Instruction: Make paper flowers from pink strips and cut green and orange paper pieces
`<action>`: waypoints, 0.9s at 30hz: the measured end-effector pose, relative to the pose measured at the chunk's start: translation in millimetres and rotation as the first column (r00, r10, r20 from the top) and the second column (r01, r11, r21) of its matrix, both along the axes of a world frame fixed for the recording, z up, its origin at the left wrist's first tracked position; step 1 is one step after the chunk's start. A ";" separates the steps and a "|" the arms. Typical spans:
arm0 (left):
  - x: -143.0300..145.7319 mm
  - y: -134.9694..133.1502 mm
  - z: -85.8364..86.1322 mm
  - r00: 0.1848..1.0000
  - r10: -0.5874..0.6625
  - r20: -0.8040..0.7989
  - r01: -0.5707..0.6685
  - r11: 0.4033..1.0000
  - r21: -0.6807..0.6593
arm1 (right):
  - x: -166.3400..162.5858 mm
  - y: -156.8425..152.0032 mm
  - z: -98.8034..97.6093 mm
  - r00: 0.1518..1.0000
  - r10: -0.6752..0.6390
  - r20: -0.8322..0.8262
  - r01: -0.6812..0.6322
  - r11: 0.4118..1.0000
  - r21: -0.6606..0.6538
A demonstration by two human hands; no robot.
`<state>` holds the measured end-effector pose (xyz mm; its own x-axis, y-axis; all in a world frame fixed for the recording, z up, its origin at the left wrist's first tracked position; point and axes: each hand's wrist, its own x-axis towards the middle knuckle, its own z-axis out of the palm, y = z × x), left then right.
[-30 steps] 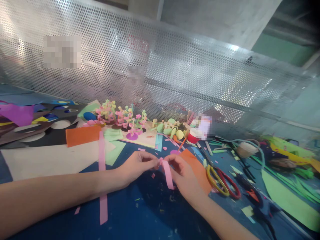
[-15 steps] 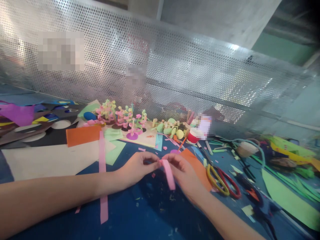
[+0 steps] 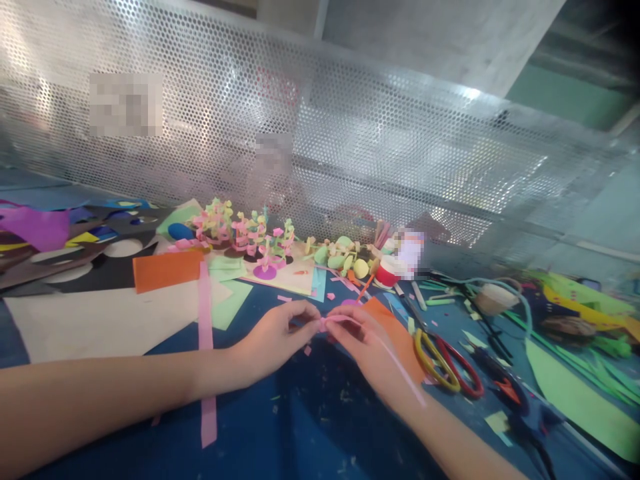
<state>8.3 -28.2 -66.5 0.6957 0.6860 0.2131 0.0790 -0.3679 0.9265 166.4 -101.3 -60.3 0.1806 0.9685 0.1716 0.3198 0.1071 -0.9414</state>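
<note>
My left hand [image 3: 274, 335] and my right hand [image 3: 364, 348] meet over the blue table [image 3: 310, 427], fingertips pinched together on one end of a narrow pink paper strip [image 3: 345, 321]. The strip arcs over my right hand and trails down along its wrist side. An orange paper sheet [image 3: 400, 337] lies partly under my right hand. Small paper scraps dot the table below both hands.
Scissors with yellow and red handles [image 3: 447, 365] lie right of my right hand. A long pink strip [image 3: 204, 320] lies by my left forearm. Small paper flower models [image 3: 250, 237], coloured sheets and a red-and-white container [image 3: 387, 272] stand behind, before a perforated metal screen [image 3: 320, 133]. Green offcuts [image 3: 575, 393] lie right.
The pink strip hung down between my hands; now it is swung over the top of my right hand and trails toward the wrist. Both hands stayed in place, still pinching its end.
</note>
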 end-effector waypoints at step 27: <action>0.3 -1.5 -3.8 0.996 -0.074 0.038 0.078 0.991 -0.109 | 3.0 0.6 -5.0 0.993 -0.022 0.116 0.022 1.000 0.000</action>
